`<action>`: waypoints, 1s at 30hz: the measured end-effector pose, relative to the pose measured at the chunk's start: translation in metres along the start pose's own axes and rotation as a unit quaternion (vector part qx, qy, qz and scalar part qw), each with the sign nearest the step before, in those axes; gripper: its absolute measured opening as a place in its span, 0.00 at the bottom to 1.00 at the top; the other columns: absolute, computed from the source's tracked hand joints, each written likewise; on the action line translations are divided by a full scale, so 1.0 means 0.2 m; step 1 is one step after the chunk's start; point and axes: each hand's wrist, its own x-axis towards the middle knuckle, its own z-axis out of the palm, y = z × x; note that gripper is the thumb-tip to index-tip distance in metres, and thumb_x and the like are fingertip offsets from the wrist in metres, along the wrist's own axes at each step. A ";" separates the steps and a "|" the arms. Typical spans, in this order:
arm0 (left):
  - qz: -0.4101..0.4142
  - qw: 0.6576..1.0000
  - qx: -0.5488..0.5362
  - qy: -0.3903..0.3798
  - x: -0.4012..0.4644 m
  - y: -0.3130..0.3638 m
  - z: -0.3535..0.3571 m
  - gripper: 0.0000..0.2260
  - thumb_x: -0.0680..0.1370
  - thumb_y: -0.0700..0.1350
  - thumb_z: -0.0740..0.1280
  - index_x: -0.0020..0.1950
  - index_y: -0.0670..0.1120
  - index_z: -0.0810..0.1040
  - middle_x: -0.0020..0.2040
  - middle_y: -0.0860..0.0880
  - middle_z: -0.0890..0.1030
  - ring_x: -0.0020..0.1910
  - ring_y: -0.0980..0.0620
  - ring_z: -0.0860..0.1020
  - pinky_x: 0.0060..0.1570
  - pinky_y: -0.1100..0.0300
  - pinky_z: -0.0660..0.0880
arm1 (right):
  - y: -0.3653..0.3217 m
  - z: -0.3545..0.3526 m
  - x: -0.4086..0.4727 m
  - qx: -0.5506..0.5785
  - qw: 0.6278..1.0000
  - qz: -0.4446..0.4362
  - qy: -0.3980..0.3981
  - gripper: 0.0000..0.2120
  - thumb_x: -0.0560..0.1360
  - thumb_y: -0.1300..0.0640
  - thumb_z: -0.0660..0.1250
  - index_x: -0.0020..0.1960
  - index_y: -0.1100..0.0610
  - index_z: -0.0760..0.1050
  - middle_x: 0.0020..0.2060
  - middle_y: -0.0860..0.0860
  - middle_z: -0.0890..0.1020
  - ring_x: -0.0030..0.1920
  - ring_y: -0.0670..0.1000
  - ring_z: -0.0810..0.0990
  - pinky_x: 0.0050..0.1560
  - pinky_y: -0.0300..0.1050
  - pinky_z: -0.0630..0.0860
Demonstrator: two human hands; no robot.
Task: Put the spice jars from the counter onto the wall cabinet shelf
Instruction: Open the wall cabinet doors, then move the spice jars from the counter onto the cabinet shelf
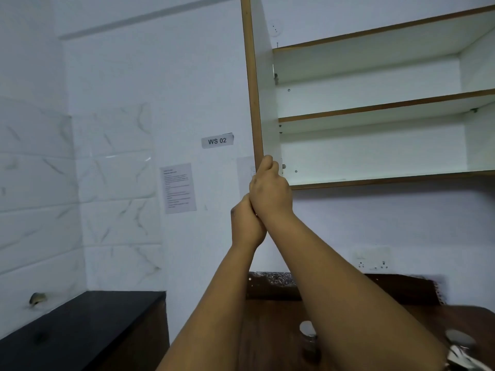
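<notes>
The wall cabinet (375, 153) stands open, and its shelves (388, 104) are bare. Its door (251, 84) is swung out, seen edge-on. My right hand (269, 187) grips the door's lower corner, thumb up along the edge. My left hand (246, 223) lies just below, pressed against my right wrist, with its fingers hidden. The two forearms cross. Down on the brown wooden counter (270, 330) stands a spice jar (308, 333) with a silver lid, partly hidden by my right arm. A second jar (458, 341) is at the lower right edge.
A black counter (80, 322) runs along the tiled left wall. A "WS 02" label (217, 140) and a printed sheet (178, 187) hang on the wall. A socket plate (372, 259) sits above the wooden counter. A shiny item (466, 357) lies by the second jar.
</notes>
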 end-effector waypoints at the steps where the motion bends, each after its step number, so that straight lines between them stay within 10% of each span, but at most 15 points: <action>1: 0.002 1.000 0.006 -0.004 0.01 0.00 -0.04 0.11 0.79 0.35 0.59 0.38 0.40 0.73 0.31 0.49 0.74 0.32 0.54 0.69 0.31 0.61 0.67 | -0.03 0.01 0.00 -0.004 1.000 -0.004 0.006 0.07 0.73 0.65 0.68 0.49 0.65 0.73 0.35 0.56 0.76 0.24 0.55 0.79 0.23 0.37 0.60; 10: 0.053 0.996 0.056 -0.050 0.07 -0.05 -0.21 0.06 0.78 0.36 0.61 0.42 0.42 0.75 0.36 0.48 0.78 0.36 0.51 0.72 0.35 0.56 0.70 | -0.15 0.05 -0.02 0.022 0.993 0.012 -0.111 0.19 0.83 0.51 0.55 0.69 0.61 0.60 0.54 0.58 0.76 0.48 0.60 0.82 0.39 0.47 0.72; 15: 0.113 0.983 0.133 -0.063 0.04 -0.06 -0.19 0.04 0.77 0.35 0.65 0.50 0.42 0.74 0.39 0.54 0.76 0.34 0.59 0.73 0.29 0.71 0.68 | -0.06 0.04 -0.04 0.086 0.983 0.042 -0.156 0.21 0.82 0.44 0.53 0.68 0.58 0.62 0.57 0.58 0.75 0.53 0.61 0.79 0.46 0.50 0.74; 23: 0.112 0.991 0.070 0.024 -0.07 -0.23 -0.07 0.19 0.83 0.50 0.59 0.71 0.44 0.67 0.60 0.47 0.80 0.54 0.51 0.80 0.51 0.59 0.78 | 0.17 0.04 -0.28 0.226 0.959 0.037 -0.166 0.16 0.84 0.50 0.52 0.63 0.56 0.72 0.57 0.55 0.79 0.56 0.55 0.78 0.57 0.50 0.75; 30: -0.014 0.997 0.080 -0.016 -0.36 -0.63 0.22 0.27 0.81 0.56 0.59 0.76 0.45 0.59 0.70 0.46 0.72 0.67 0.47 0.73 0.65 0.51 0.71 | 0.68 0.08 -0.76 0.110 0.960 0.111 -0.233 0.17 0.84 0.49 0.51 0.66 0.53 0.69 0.63 0.52 0.73 0.58 0.51 0.75 0.56 0.41 0.70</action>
